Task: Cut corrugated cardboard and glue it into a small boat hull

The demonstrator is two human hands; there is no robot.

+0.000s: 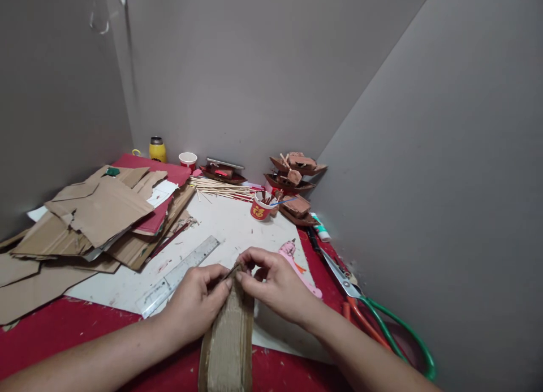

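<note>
A long, narrow piece of ribbed brown cardboard (229, 341) with raised edges stretches from the bottom of the view to my fingers. Its far end narrows between my two hands. My left hand (197, 296) pinches the left side of that end, thumb against fingers. On the other side, my right hand (274, 281) is closed on the tip with thumb and forefinger. The fingertips partly hide the tip. Just beyond my right hand lies a pink glue gun (291, 262), partly covered by the hand. A clear ruler (178, 276) rests to the left.
Torn cardboard sheets (110, 211) are heaped at left. Thin wooden sticks (224, 188), a red paper cup (259, 208) with brushes and several brown model boats (297, 182) stand at the back. Large green-handled scissors (352, 290) lie at right, near the grey wall (445, 182).
</note>
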